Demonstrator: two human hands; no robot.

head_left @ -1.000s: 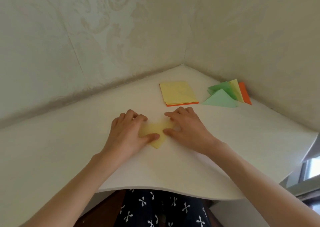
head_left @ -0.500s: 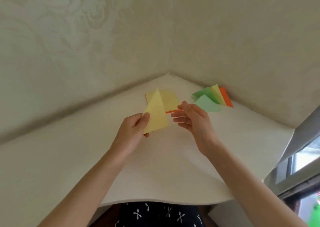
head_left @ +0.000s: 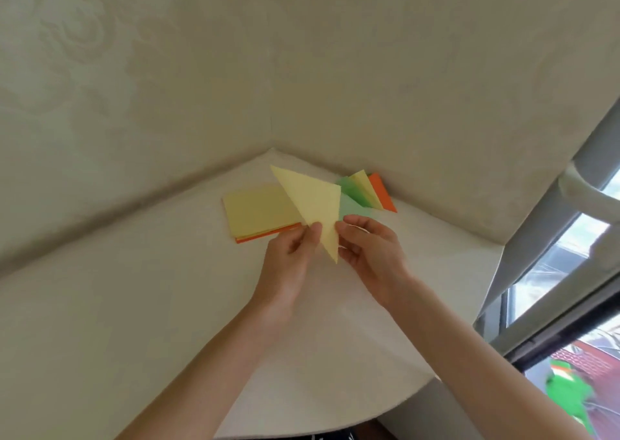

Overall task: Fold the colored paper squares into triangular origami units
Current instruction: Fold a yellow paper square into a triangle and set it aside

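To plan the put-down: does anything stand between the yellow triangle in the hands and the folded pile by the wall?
Nothing visible does. Left hand and right hand pinch the yellow triangle in the air, just before the folded pile.

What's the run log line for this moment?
left hand: pinches yellow triangle | right hand: holds it | paper stack: on table | folded units: beside wall

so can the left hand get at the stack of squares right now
Likely yes once freed: the stack of squares lies just beyond the left hand with nothing between. For now that hand pinches the yellow triangle, with the right hand.
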